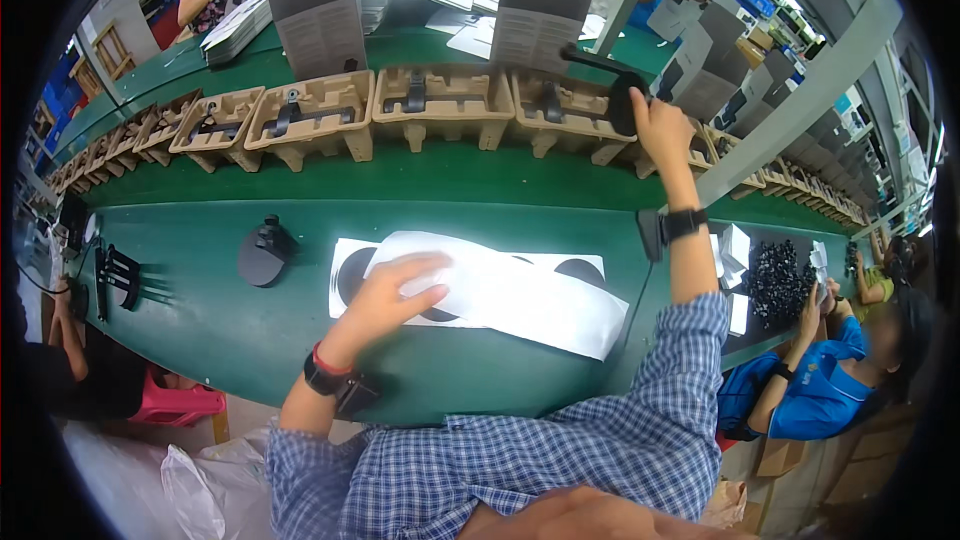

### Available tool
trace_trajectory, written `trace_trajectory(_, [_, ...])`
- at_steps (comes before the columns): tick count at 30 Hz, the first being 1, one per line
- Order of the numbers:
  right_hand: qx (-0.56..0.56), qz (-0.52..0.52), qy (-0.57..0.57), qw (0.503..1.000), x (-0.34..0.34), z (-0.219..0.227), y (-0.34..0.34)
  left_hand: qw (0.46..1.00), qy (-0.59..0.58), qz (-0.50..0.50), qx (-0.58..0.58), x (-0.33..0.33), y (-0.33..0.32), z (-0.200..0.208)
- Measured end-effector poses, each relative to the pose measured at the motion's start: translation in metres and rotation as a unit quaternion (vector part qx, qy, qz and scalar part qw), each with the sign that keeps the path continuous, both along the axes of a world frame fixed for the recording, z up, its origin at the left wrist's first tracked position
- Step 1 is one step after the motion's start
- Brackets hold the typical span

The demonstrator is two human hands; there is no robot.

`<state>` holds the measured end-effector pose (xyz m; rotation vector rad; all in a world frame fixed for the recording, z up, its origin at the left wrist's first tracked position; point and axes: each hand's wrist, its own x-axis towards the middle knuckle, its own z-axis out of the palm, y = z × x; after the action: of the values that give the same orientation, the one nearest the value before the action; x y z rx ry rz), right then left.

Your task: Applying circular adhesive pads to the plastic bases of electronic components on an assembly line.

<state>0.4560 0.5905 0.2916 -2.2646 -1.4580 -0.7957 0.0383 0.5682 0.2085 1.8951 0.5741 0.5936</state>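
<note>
My left hand (385,295) lies over a curled white backing sheet (530,290), fingers stretched and thumb apart. Under that sheet is a flat white sheet (343,312) with black round pads, partly covered. Out at arm's length, my right hand (662,130) grips a black stand (622,108) with a round base and a thin arm. The stand is at the right end of a brown moulded pulp tray (560,118), which has black parts in it. Left of the white sheets, another black round-based piece (265,255) rests on the green table (450,380).
A row of pulp trays (310,125) holding black parts runs along the far side, with upright grey box lids (320,15) behind. Black fork-shaped parts (120,275) lie at left. A metal post (790,90) slants at right, near a co-worker in blue (820,390) and a small black-parts pile (780,280).
</note>
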Motion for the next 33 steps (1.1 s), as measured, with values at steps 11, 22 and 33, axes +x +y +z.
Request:
trace_trajectory(11, [-0.157,-0.054,-0.080,0.983,0.059,-0.049,0.045,0.935,0.193,0.057,0.291,-0.038,0.011,-0.049])
trace_trajectory(22, [-0.191,0.042,-0.041,0.980,-0.001,-0.023,-0.004,0.964,0.077,0.115,0.228,-0.038,0.004,-0.016])
trace_trajectory(33, [-0.140,0.415,0.323,0.839,0.007,-0.021,-0.269,0.982,-0.078,-0.169,0.020,0.151,-0.077,0.010])
